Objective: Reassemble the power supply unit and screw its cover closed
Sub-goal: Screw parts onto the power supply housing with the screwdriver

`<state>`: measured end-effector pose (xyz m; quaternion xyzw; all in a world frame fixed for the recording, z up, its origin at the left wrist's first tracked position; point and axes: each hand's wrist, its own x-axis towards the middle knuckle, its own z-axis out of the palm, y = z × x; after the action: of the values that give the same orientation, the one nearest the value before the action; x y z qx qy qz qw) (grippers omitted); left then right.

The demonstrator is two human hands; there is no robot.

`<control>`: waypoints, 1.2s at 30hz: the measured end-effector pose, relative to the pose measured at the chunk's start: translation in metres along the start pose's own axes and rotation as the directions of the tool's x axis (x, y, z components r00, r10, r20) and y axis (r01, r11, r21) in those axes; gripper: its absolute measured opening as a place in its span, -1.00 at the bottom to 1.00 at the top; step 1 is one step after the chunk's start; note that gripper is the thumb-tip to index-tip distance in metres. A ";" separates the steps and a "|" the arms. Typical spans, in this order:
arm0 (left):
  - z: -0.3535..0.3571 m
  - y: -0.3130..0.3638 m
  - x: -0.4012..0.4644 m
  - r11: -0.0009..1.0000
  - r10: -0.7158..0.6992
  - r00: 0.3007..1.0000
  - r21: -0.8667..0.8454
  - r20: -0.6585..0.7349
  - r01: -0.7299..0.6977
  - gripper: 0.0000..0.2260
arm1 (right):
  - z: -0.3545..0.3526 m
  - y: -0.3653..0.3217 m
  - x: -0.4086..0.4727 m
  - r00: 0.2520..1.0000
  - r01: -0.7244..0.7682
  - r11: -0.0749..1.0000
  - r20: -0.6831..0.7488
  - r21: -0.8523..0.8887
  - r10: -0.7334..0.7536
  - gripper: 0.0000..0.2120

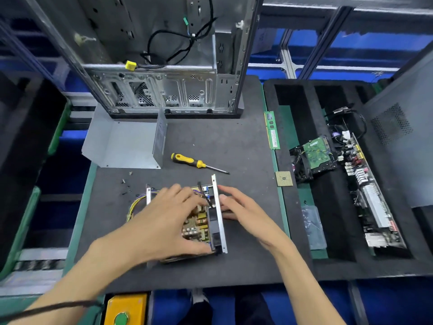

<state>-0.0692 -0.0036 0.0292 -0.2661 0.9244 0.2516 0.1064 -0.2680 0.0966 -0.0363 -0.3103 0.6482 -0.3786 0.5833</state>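
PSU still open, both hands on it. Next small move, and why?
Probably seat the board squarely in the power supply unit, then fetch the cover. The left hand lies over the exposed board, the right hand steadies the side wall, and the cover lies apart behind. The screwdriver and loose screws lie untouched on the mat.

Open power supply unit [201, 221], cover [126, 144] off
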 end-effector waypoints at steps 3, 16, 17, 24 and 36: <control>0.021 0.010 -0.007 0.992 0.012 0.997 0.124 -0.070 -0.003 -0.08 | 0.003 0.005 -0.006 1.000 0.003 0.999 -0.014 0.037 -0.002 -0.70; 0.027 0.020 -0.006 0.952 0.113 0.973 0.302 -0.203 -0.047 -0.23 | 0.016 0.013 -0.017 0.992 0.025 0.999 -0.128 0.040 -0.020 -0.75; 0.028 0.020 -0.007 0.953 0.110 0.972 0.301 -0.207 -0.044 -0.21 | 0.016 0.014 -0.017 0.991 0.024 0.999 -0.132 0.042 -0.018 -0.75; 0.034 0.016 -0.005 0.988 0.053 0.969 0.151 -0.243 -0.016 -0.15 | 0.020 0.014 -0.015 0.992 0.020 0.996 -0.129 0.089 -0.009 -0.52; 0.039 0.007 -0.004 0.995 0.098 0.952 0.056 -0.291 -0.085 -0.17 | 0.027 0.013 -0.014 0.991 0.005 0.998 -0.133 0.069 0.004 -0.32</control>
<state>-0.0670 0.0235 0.0005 -0.2550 0.9465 0.1943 -0.0380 -0.2389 0.1119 -0.0405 -0.2642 0.6722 -0.4205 0.5490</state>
